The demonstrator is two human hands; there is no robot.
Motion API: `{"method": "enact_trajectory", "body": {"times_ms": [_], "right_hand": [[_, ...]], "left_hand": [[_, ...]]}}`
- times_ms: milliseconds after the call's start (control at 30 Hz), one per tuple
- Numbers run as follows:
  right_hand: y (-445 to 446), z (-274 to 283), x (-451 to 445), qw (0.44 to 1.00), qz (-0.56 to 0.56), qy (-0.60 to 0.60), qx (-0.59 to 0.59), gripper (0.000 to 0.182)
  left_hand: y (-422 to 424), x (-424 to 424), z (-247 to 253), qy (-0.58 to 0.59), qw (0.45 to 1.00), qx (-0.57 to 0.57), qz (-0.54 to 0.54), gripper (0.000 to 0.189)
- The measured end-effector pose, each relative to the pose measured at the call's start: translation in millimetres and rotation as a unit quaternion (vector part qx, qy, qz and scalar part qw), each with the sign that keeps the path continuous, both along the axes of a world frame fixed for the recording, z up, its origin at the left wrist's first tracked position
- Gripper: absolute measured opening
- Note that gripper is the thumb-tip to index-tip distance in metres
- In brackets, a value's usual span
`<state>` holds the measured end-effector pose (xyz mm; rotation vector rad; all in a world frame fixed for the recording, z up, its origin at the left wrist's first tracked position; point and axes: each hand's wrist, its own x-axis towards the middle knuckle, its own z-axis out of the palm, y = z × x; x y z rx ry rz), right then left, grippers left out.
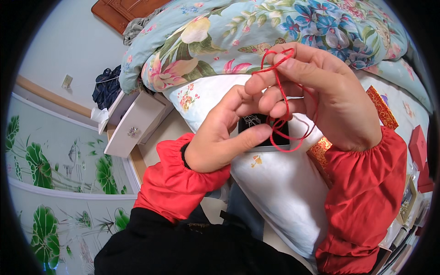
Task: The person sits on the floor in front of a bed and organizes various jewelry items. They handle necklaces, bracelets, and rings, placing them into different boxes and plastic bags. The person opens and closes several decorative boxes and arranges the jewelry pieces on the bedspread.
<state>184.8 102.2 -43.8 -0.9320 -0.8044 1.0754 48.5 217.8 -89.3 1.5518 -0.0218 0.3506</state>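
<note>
A thin red cord point(282, 90) hangs in loops between both hands, over the white floral sheet. My right hand point(330, 79) pinches its upper part between thumb and forefinger, where the strands cross. Lower down, my left hand point(230, 130) has its thumb against the lower loops, with its fingers close to those of my right hand. Whether the cord carries a knot or a pendant at the left thumb is hidden. Beneath the hands lies a dark box with a grey rim point(264, 148), partly covered; silvery chains point(252, 120) show inside it.
A floral quilt point(206, 37) is heaped at the bed's far side. Red-and-gold brocade boxes point(382, 107) and a red box point(418, 147) lie at right, above an open tray with small jewellery point(406, 202). An open white drawer point(134, 125) stands at left, near a tissue point(99, 115).
</note>
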Motion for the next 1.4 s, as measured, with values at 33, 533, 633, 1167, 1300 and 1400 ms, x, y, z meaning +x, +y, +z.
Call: {"method": "enact_trajectory", "body": {"times_ms": [33, 533, 633, 1167, 1300, 1400], "right_hand": [[0.0, 0.8, -2.4, 1.000, -0.012, 0.002, 0.002, 0.027], [-18.6, 1.3, 38.8, 0.974, -0.220, -0.052, -0.003, 0.046], [-23.1, 1.5, 44.4, 0.967, -0.252, -0.035, -0.012, 0.048], [-24.4, -4.1, 62.0, 0.975, -0.200, 0.074, 0.068, 0.041], [-25.1, -3.5, 63.4, 0.968, -0.224, 0.086, 0.078, 0.041], [-24.6, -2.9, 60.9, 0.960, -0.268, 0.049, 0.058, 0.042]], "left_hand": [[-4.8, 2.0, -0.4, -0.014, 1.000, -0.002, 0.012, 0.034], [57.0, -36.1, 15.8, 0.046, 0.990, -0.003, 0.136, 0.025], [58.3, -43.9, 17.3, 0.054, 0.988, -0.025, 0.144, 0.028], [73.6, -88.4, 15.8, 0.075, 0.975, 0.027, 0.206, 0.025], [74.9, -93.1, 17.9, 0.093, 0.978, 0.012, 0.184, 0.022], [73.3, -92.7, 16.8, 0.094, 0.978, -0.018, 0.186, 0.023]]}}
